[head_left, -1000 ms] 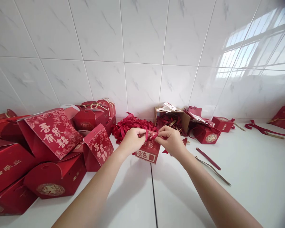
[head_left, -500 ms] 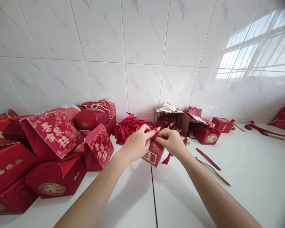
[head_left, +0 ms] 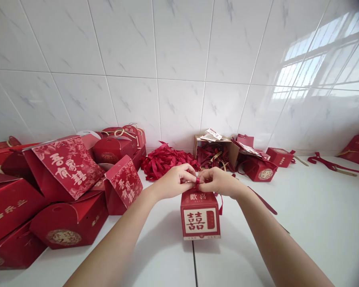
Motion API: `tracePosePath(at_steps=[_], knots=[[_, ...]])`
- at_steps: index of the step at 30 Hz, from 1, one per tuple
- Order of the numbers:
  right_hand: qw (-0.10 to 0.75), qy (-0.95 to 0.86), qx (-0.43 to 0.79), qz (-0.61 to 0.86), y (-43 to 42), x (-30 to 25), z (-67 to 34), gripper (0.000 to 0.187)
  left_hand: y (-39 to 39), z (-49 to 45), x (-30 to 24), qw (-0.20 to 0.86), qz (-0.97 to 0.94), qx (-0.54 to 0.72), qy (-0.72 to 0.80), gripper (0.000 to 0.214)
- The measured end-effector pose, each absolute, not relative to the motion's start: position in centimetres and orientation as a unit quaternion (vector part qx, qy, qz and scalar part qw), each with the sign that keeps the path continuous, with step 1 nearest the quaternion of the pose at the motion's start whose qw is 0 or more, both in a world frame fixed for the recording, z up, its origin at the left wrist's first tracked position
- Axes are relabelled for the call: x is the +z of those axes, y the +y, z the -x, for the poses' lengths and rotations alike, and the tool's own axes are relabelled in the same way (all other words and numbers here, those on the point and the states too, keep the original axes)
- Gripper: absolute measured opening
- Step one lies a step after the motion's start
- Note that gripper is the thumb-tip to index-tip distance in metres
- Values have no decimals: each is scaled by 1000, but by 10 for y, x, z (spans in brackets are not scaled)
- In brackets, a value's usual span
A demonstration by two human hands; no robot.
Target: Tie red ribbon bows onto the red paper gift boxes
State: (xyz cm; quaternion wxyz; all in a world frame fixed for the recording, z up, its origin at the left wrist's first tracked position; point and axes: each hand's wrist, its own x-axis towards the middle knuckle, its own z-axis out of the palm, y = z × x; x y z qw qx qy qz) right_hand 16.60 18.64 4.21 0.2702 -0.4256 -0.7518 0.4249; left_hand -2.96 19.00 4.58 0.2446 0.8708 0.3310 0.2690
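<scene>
A small red gift box (head_left: 200, 221) with a cream panel and dark red characters faces me at the middle of the white table. On its top is a red ribbon (head_left: 198, 181). My left hand (head_left: 178, 180) pinches the ribbon from the left, thumb and fingers closed. From the right, my right hand (head_left: 217, 181) also grips the ribbon with its fingertips. A ribbon tail hangs beside the box's right side. The fingers partly hide the knot or loop, so its form cannot be made out.
Red boxes (head_left: 67, 223) are piled on the left. Behind my hands lies a heap of red ribbons (head_left: 164, 159), beside an open cardboard box (head_left: 235, 153) with more ribbon. Further red boxes (head_left: 261, 169) and loose straps (head_left: 265, 202) lie right. A tiled wall (head_left: 179, 107) stands behind.
The red gift box has come towards me and turned, so its cream panel now faces me. Both hands stay at the ribbon, slightly lower and closer together.
</scene>
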Motion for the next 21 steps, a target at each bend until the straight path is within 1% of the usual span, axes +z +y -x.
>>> tracePosePath(at_steps=[5,9,14,21], knots=[[247,-764,421,421,186,44,-167,8,188,30,48,290,-858,261,334,16],[261,-761,410,430,186,44,-167,7,189,28,46,289,-844,278,356,16],[302,-767,375,424,190,38,-165,14,190,22,45,280,-821,301,397,16],[286,-770,373,431,193,37,-167,22,193,19,40,295,-807,298,416,19]])
